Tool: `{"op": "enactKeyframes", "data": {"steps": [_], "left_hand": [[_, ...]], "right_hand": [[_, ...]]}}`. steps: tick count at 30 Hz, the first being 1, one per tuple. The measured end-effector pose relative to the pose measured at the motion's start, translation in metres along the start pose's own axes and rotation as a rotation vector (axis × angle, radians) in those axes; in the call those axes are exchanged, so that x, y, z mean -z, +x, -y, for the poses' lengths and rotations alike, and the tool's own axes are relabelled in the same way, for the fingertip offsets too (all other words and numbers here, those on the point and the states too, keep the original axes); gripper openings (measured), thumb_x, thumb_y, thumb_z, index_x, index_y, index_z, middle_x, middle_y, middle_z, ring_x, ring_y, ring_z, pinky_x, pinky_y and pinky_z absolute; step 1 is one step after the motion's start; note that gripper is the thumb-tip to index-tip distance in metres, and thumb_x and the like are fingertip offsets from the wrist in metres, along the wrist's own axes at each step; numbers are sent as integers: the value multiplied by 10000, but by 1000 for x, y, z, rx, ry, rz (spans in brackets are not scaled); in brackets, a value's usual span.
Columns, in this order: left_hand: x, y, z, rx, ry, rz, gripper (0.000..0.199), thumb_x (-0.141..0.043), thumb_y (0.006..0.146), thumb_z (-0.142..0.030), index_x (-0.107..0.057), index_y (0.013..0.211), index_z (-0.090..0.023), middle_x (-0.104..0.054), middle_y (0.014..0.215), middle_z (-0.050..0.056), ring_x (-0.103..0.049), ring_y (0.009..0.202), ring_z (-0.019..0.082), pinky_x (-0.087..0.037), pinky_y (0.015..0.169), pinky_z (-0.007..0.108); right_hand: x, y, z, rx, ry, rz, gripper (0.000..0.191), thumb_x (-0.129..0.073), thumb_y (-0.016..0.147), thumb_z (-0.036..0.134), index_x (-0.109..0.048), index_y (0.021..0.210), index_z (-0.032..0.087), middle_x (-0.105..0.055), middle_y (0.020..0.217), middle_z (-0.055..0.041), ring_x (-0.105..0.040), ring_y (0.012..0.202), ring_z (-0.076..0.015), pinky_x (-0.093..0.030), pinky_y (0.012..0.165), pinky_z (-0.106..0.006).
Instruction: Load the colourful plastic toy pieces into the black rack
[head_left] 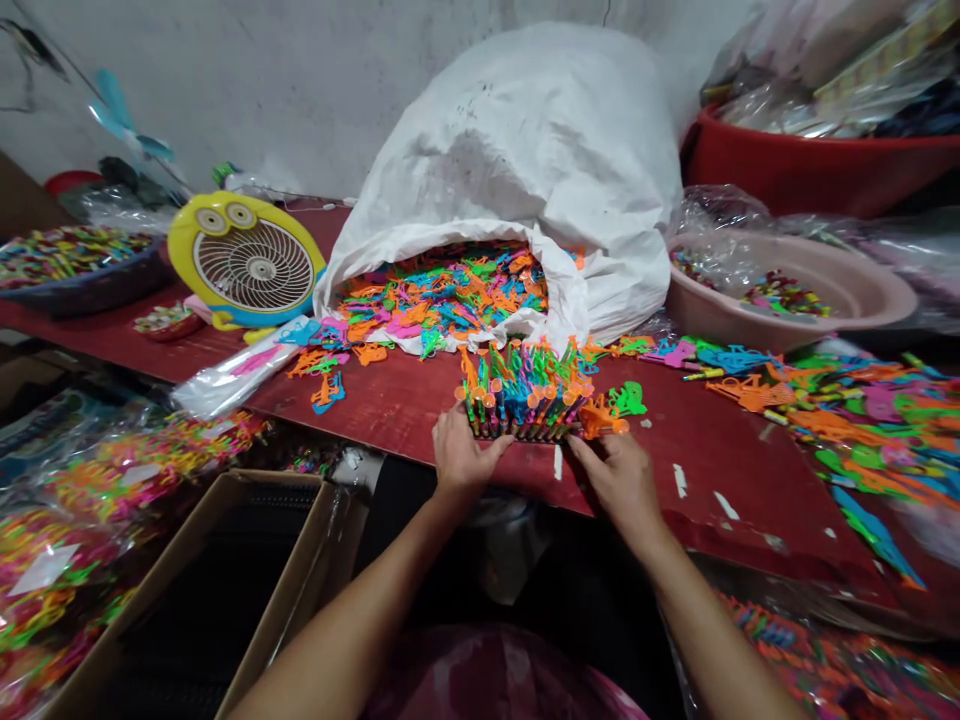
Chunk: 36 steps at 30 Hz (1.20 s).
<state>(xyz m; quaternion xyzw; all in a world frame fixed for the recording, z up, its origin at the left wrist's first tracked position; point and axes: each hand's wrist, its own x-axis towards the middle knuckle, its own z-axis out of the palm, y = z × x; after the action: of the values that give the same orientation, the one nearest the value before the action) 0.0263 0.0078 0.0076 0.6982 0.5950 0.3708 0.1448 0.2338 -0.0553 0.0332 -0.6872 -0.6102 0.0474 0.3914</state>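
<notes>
A dark rack (pixel 525 432) filled with upright, colourful plastic pieces (pixel 525 385) stands near the front edge of the red table (pixel 405 405). My left hand (pixel 461 450) grips its left end, thumb along the front. At the right end, my right hand (pixel 615 470) holds the rack's corner between thumb and fingers, some fingertips hidden. Orange and green pieces (pixel 626 398) lie just beyond my right hand. Behind the rack, a big white sack (pixel 525 130) lies open, with loose coloured plastic pieces (pixel 450 290) spilling from its mouth.
A yellow fan (pixel 255 262) and clear plastic bags (pixel 232 375) are at the left. A pink basin (pixel 795 290) and a pile of coloured pieces (pixel 870 400) occupy the right. Below the table's left edge is a cardboard box (pixel 300 560) holding black items.
</notes>
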Motion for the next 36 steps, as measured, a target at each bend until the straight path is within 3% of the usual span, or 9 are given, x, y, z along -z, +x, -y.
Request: {"op": "enactKeyframes", "data": {"steps": [7,15,23,25,28,31,32,34,36], "left_hand": [[0,0,1,3,-8,-9,613,-788,704,-443,-506,1174,-168,-628,1074,119,-580,1031,322,-450,902,438],[2,0,-1,8,-45,14,593,-774,723,-395,-503,1197,-163,-628,1126,117,-572,1072,315,-442,940,456],[2,2,7,-2,-159,38,535,-757,719,-346,-533,1167,-154,-634,1067,108,-592,1039,305,-469,929,473],[9,0,8,-17,-292,-21,511,-695,764,-295,-513,1222,-158,-626,1055,94,-616,992,254,-499,897,418],[37,-2,-7,-102,-352,-261,545,-602,825,-215,-456,1349,-174,-588,1124,98,-603,1038,212,-492,925,371],[71,6,-45,-383,-207,-396,469,-614,844,-207,-535,1306,-187,-604,1158,101,-555,1113,232,-434,991,404],[78,11,-61,-487,-173,-335,403,-603,866,-218,-573,1267,-198,-627,1123,85,-569,1070,217,-433,967,389],[84,26,-91,-648,-90,-54,278,-579,918,-292,-643,1178,-217,-661,1035,57,-591,986,197,-428,919,368],[79,44,-117,-780,29,202,303,-570,928,-400,-674,1148,-219,-664,1016,65,-587,990,218,-419,898,374]], "right_hand": [[-1,3,3,84,-221,128,345,-375,955,362,-566,713,207,-596,760,-112,-586,712,-225,-418,642,-317],[2,18,-5,-75,146,228,274,-447,894,411,-540,736,207,-563,623,-24,-541,578,-174,-394,561,-277],[-1,21,-8,114,6,205,249,-434,908,361,-454,705,219,-567,700,-45,-527,681,-191,-355,636,-290],[-3,20,-10,133,-22,207,214,-420,919,337,-474,752,213,-597,758,-65,-537,715,-201,-361,664,-300],[-5,19,-12,141,-31,213,206,-413,932,321,-491,779,208,-612,800,-78,-538,726,-201,-366,674,-305],[-4,21,-13,137,5,248,216,-412,934,326,-522,797,200,-623,819,-84,-547,741,-201,-386,684,-303],[-3,22,-13,134,25,265,220,-412,931,329,-538,810,196,-628,829,-86,-553,752,-203,-396,692,-304],[-1,25,-13,120,64,290,234,-416,921,342,-564,821,191,-638,833,-87,-562,759,-204,-413,697,-305],[2,29,-11,107,102,309,239,-426,903,348,-578,806,191,-646,821,-81,-567,750,-199,-421,695,-304]]}}
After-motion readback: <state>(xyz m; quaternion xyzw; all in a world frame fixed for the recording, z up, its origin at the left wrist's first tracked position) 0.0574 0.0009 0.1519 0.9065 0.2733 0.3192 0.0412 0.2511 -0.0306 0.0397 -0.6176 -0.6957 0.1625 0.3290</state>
